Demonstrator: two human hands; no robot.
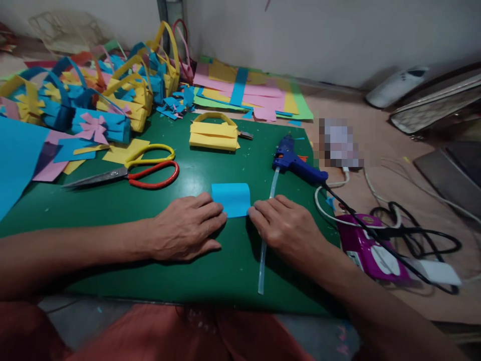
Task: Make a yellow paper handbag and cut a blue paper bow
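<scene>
A small piece of blue paper (236,200) lies on the green board, with a curved fold along its upper side. My left hand (188,225) holds its left edge, fingers bent over it and thumb apart below. At the right edge, the curled fingers of my right hand (287,223) grip the paper's lower corner. A clear glue stick (262,268) passes under my right hand and runs up into a blue glue gun (300,168). Behind the paper sits a small folded yellow paper bag (213,136) with a handle.
Scissors (150,168) with yellow and red handles lie left on the green board (150,278). Finished paper bags (101,125) crowd the back left, beside coloured sheets (259,93). Right of the board are a purple power strip (370,245), cables and a blurred-out object (340,143).
</scene>
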